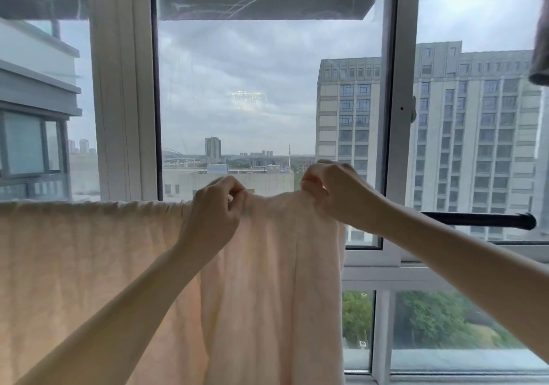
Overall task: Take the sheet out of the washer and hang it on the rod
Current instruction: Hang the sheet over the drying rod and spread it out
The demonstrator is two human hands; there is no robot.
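Observation:
A pale pink sheet (89, 254) hangs over a black rod (481, 221) that runs across the window. The sheet covers the rod from the left edge to about the middle, and only the rod's right end shows bare. My left hand (214, 212) pinches the sheet's top fold at the rod. A little to the right, my right hand (329, 188) grips a bunched part of the sheet and holds it slightly above the rod line. Between the two hands the cloth dips and then falls in a long fold. No washer is in view.
A white window frame (124, 87) stands just behind the rod, with tall buildings outside. A grey cloth (540, 43) hangs at the upper right edge. The sill (416, 277) runs below the rod on the right.

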